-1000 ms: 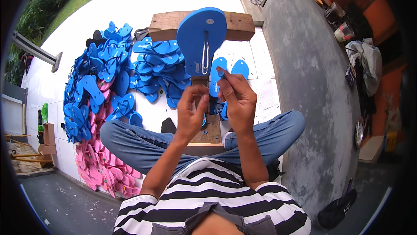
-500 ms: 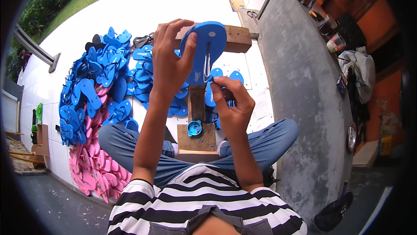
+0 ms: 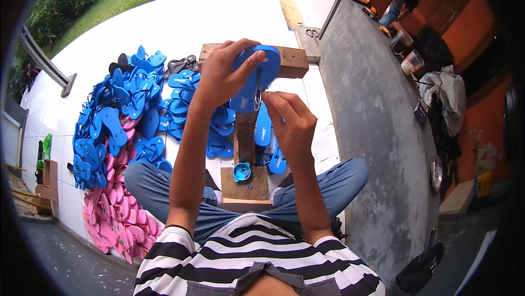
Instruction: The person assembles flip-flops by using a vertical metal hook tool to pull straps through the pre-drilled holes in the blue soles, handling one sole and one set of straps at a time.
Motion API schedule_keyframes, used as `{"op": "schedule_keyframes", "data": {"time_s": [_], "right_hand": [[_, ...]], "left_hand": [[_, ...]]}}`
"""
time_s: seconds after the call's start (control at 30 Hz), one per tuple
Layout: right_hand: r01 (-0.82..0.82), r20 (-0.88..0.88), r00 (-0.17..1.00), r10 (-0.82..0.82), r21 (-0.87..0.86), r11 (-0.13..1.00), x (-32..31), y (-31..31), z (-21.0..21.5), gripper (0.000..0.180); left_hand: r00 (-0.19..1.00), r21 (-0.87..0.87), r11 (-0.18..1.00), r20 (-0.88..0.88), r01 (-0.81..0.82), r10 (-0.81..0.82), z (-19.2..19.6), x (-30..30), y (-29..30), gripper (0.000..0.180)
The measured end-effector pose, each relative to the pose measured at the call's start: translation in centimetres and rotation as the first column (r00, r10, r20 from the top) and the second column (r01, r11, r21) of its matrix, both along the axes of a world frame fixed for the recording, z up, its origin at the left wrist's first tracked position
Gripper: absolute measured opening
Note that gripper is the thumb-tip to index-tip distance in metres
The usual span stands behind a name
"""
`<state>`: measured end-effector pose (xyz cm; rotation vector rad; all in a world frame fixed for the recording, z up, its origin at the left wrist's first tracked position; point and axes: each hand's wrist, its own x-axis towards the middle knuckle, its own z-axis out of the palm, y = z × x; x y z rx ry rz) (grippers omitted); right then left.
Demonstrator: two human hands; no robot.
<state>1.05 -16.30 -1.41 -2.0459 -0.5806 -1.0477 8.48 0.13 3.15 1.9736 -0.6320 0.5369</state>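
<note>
My left hand (image 3: 223,75) grips a blue flip-flop sole (image 3: 245,91) by its upper part, thumb on the near face and fingers behind. The sole stands tilted up above a wooden stand (image 3: 245,140). A thin metal wire loop (image 3: 258,99) lies along the face of the sole, its upper end near the middle. Beside the loop's lower part, my right hand (image 3: 293,123) is closed in a pinch; what its fingertips hold is hidden. Below, a small blue bowl (image 3: 241,172) with bits in it sits on the stand's wooden base (image 3: 232,186).
Blue flip-flops (image 3: 115,123) and pink ones (image 3: 117,214) are heaped at left. More blue flip-flops (image 3: 263,126) lie right of the stand, near a printed sheet (image 3: 325,145). A wooden crossbeam (image 3: 293,62) is behind the sole. Scissors (image 3: 312,33) lie at the far right.
The sole and my left hand have come slightly lower in the picture. My right fingers have drawn together at the wire loop; the small dark-blue piece seen at their tips before is now hidden.
</note>
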Motion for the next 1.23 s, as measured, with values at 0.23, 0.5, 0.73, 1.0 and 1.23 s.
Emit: {"op": "schedule_keyframes", "data": {"time_s": [0.23, 0.5, 0.73, 1.0, 1.23], "right_hand": [[-0.159, -0.235, 0.938, 0.254, 0.360, 0.919, -0.1, -1.4, -0.3, 0.042], [-0.268, -0.277, 0.718, 0.639, 0.737, 0.620, 1.4, 1.7, -0.3, 0.039], [-0.124, -0.355, 0.793, 0.495, 0.701, 0.703, -3.7, 2.7, -1.0, 0.029], [0.037, -0.558, 0.796, 0.235, 0.433, 0.901, -12.6, 0.4, -5.8, 0.039], [-0.078, -0.785, 0.610, 0.108, 0.076, 0.994, -11.8, 1.0, -7.6, 0.041]], "left_hand": [[0.991, -0.246, 0.963, -0.051, 0.109, -0.125, -1.9, -3.9, -0.6, 0.025], [0.994, -0.232, 0.971, -0.075, 0.058, -0.077, -1.9, -4.8, -1.0, 0.024], [0.979, -0.404, 0.904, -0.190, -0.142, 0.069, -4.1, -10.8, -1.7, 0.022], [0.898, -0.283, 0.958, -0.431, -0.046, -0.084, -10.1, -19.3, -1.4, 0.029], [0.943, -0.183, 0.980, -0.332, -0.082, 0.017, -8.5, -15.9, -0.9, 0.032]]}}
